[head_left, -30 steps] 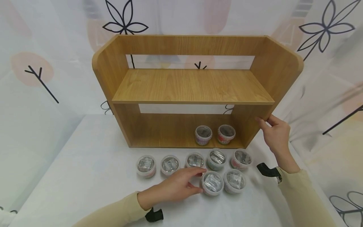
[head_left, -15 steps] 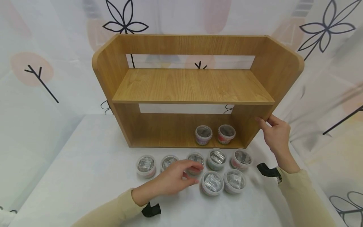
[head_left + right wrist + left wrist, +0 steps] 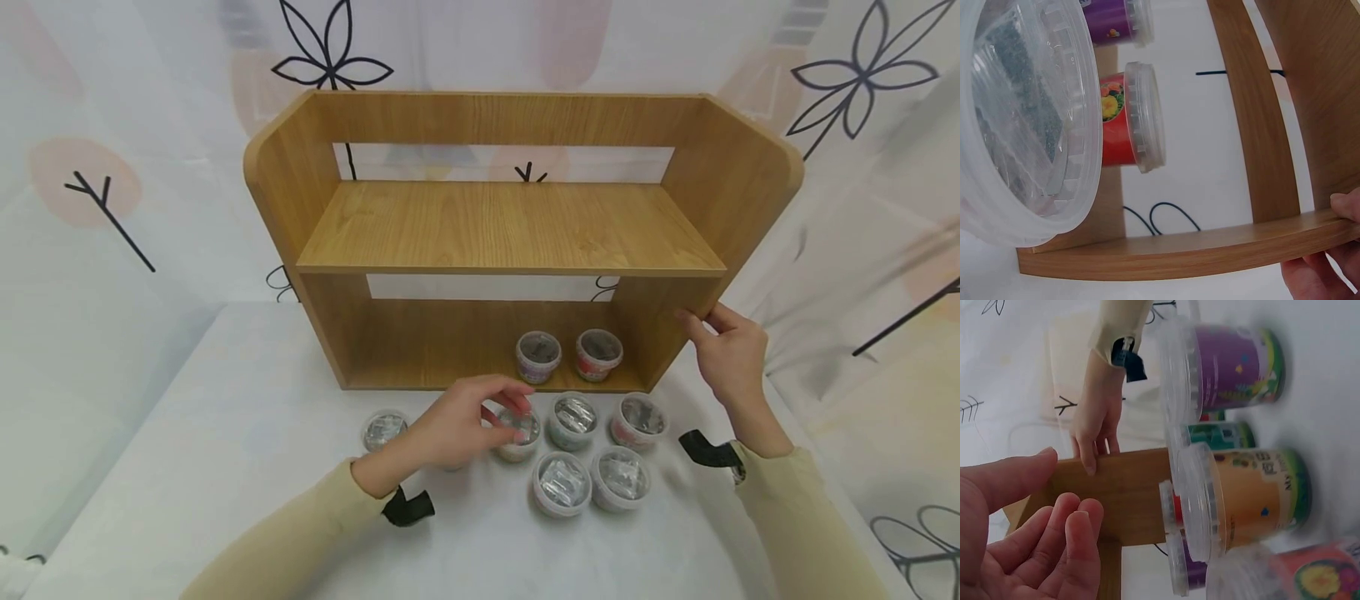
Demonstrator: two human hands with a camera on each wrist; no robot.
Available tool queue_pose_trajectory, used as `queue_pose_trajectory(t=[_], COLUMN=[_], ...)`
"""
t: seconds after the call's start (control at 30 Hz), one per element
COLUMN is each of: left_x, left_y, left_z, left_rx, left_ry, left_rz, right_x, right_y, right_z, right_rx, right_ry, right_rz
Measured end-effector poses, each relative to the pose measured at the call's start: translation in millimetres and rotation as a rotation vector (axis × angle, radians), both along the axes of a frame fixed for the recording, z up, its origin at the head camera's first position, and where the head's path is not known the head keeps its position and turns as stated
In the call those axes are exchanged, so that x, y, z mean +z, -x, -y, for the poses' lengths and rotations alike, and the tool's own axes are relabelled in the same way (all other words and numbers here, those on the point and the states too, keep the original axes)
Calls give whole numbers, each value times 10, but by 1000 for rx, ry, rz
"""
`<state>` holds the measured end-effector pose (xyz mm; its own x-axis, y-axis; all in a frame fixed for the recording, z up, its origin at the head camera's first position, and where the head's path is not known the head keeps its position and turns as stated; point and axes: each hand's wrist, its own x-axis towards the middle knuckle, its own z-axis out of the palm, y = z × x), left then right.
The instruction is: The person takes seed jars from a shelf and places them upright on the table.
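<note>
My left hand (image 3: 457,421) hovers over the front row of lidded plastic tubs, fingers loosely bent and thumb apart, holding nothing. It overlaps one tub (image 3: 517,452) in the head view and hides most of another to its left. Colourful labels show in the left wrist view: an orange tub (image 3: 1254,494), a purple tub (image 3: 1235,369) and a partly cropped red one. On the right, my right hand (image 3: 731,358) grips the front edge of the side panel of a two-level wooden shelf (image 3: 510,229), thumb inside and fingers outside.
Two tubs, one purple (image 3: 538,358) and one red (image 3: 598,356), stand on the shelf's lower level at the right. Several more tubs, among them a nearer one (image 3: 562,483), stand on the white tabletop (image 3: 262,467) before it. A patterned cloth (image 3: 465,42) hangs behind.
My left hand has drawn away from the nearer tub, leftward and then up toward the shelf, passing over the row. My right hand stays on the side panel.
</note>
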<state>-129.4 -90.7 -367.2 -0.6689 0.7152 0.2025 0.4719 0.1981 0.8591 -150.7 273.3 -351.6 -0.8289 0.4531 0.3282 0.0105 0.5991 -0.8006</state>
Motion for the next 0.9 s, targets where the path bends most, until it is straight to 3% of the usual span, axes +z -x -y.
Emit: queue_pose_trajectory(t=[0.47, 0.9], left_x=[47, -16], left_y=[441, 781], left_z=[-191, -302], left_rx=[43, 103], left_ry=[-4, -22], left_rz=[-20, 18], right_x=[6, -12], right_y=[8, 25], right_z=[0, -13], right_rx=[0, -5], right_ry=[-5, -21], right_rz=[-14, -15])
